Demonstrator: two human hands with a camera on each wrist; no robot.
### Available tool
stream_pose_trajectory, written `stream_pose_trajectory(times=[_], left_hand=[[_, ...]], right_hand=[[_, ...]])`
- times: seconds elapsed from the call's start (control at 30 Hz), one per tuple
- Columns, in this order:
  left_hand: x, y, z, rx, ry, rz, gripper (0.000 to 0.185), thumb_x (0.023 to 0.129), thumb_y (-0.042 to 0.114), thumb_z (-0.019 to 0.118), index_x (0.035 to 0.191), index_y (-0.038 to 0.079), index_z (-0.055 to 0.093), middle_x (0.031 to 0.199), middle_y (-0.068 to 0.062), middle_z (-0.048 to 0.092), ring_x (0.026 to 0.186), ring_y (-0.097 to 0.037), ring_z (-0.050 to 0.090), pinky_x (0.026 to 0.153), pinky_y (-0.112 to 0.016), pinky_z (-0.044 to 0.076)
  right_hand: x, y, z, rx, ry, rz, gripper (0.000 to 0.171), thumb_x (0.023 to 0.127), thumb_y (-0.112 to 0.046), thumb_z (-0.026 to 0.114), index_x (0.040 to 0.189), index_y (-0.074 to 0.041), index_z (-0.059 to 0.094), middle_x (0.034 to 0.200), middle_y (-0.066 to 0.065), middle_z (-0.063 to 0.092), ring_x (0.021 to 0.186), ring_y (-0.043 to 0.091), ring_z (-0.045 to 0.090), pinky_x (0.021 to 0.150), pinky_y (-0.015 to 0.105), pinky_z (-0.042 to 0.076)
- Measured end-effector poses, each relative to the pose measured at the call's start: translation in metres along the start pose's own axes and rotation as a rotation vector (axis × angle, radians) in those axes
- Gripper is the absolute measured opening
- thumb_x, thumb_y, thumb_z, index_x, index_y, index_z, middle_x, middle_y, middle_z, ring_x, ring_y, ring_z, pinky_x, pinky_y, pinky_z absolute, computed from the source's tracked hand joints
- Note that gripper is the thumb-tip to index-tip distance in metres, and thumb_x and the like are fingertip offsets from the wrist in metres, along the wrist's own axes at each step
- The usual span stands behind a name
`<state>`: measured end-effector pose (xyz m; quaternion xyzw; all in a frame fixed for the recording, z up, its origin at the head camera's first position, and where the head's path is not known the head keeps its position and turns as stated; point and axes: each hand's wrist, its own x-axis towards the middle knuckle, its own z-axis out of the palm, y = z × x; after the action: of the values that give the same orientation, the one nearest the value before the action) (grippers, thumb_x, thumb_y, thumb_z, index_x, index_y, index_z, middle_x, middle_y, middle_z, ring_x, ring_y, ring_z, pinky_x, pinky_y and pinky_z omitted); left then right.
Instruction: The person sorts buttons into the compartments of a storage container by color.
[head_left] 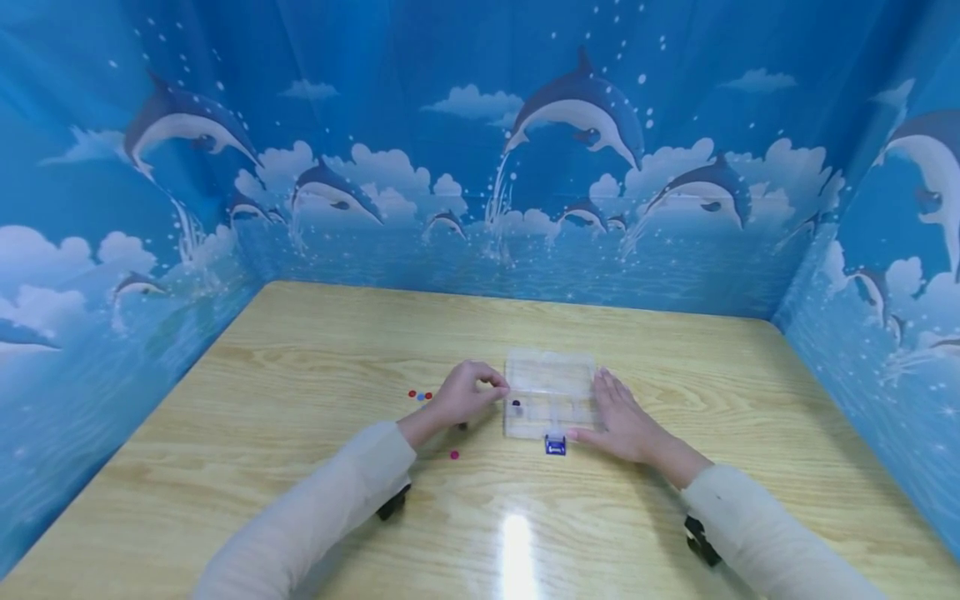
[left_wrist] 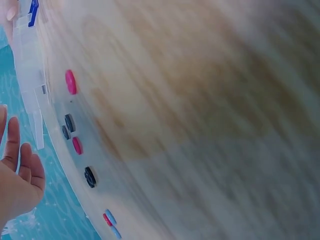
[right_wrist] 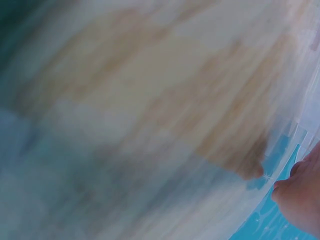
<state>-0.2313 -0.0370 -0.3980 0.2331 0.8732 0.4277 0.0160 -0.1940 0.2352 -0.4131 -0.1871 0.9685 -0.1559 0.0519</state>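
Observation:
A clear plastic compartment box (head_left: 528,429) lies on the table with its transparent lid (head_left: 551,369) folded back and a blue latch (head_left: 555,445) at its front. One dark round button (head_left: 516,403) is inside, in a left compartment. My left hand (head_left: 462,395) is at the box's left edge, thumb and forefinger tips close together; whether something small is between them is not visible. In the left wrist view, the other fingers (left_wrist: 24,167) are loosely bent. My right hand (head_left: 626,425) rests along the box's right side, fingers extended, thumb near the latch.
Left of the box, several small round buttons lie on the wooden table (head_left: 300,375): a pink one (left_wrist: 71,82), black ones including one (left_wrist: 90,177) near my left forearm, and a red and blue group (left_wrist: 108,218). A dolphin-printed curtain (head_left: 465,167) encloses the table's back and sides.

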Motion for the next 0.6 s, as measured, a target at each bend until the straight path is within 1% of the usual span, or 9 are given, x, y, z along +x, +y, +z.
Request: stream_pose_trajectory(times=[0.07,0.17,0.3,0.37,0.43,0.53,0.6], left_hand=[[-0.001,-0.001,-0.001,-0.010,-0.002,-0.008,0.009,0.086,0.013,0.065,0.086,0.008,0.072,0.089,-0.004,0.070,0.093,-0.019,0.062,0.091,-0.040,0.047],[-0.004,-0.003,-0.003,-0.008,0.013,0.016,0.008,0.085,0.012,0.066,0.085,0.007,0.072,0.086,-0.004,0.070,0.091,-0.018,0.062,0.090,-0.040,0.047],[-0.007,-0.006,-0.005,0.004,0.036,0.073,0.008,0.083,0.010,0.067,0.085,0.005,0.073,0.084,-0.006,0.070,0.086,-0.018,0.063,0.087,-0.036,0.049],[-0.008,-0.008,-0.006,0.009,0.039,0.081,0.008,0.083,0.011,0.067,0.086,0.005,0.073,0.084,-0.006,0.070,0.084,-0.017,0.063,0.082,-0.032,0.050],[-0.010,-0.010,-0.007,0.002,0.037,0.064,0.009,0.083,0.012,0.068,0.087,0.006,0.073,0.085,-0.006,0.070,0.083,-0.015,0.062,0.075,-0.026,0.050],[-0.013,-0.012,-0.010,-0.007,0.033,0.033,0.009,0.084,0.014,0.068,0.087,0.008,0.073,0.088,-0.005,0.070,0.081,-0.012,0.060,0.063,-0.020,0.047],[-0.015,-0.013,-0.011,-0.015,0.030,0.021,0.008,0.084,0.014,0.068,0.087,0.009,0.073,0.089,-0.005,0.070,0.079,-0.011,0.058,0.060,-0.017,0.045]], right_hand=[[0.000,0.000,0.000,0.003,-0.001,0.002,0.101,0.086,-0.060,0.049,0.142,0.014,0.008,0.150,0.032,0.004,0.140,0.045,0.005,0.114,0.054,0.008],[0.000,0.000,0.000,0.002,-0.005,0.004,0.101,0.086,-0.060,0.049,0.142,0.014,0.008,0.150,0.032,0.004,0.140,0.045,0.005,0.114,0.054,0.008],[0.000,0.000,0.000,0.000,-0.003,0.001,0.101,0.086,-0.060,0.049,0.142,0.014,0.008,0.150,0.031,0.004,0.140,0.044,0.006,0.114,0.053,0.009],[0.000,0.000,0.000,0.000,-0.001,0.000,0.101,0.086,-0.059,0.049,0.142,0.014,0.009,0.150,0.032,0.004,0.140,0.044,0.006,0.114,0.053,0.009],[0.000,0.001,0.000,0.001,0.000,-0.002,0.101,0.086,-0.059,0.050,0.141,0.014,0.009,0.150,0.032,0.004,0.140,0.045,0.006,0.114,0.053,0.009],[0.001,0.001,0.000,0.000,0.000,-0.002,0.101,0.086,-0.060,0.050,0.141,0.014,0.009,0.150,0.032,0.005,0.140,0.045,0.006,0.114,0.053,0.009],[0.001,0.001,0.000,0.000,0.000,0.001,0.101,0.085,-0.060,0.050,0.141,0.014,0.009,0.150,0.032,0.005,0.140,0.045,0.006,0.114,0.053,0.009]])
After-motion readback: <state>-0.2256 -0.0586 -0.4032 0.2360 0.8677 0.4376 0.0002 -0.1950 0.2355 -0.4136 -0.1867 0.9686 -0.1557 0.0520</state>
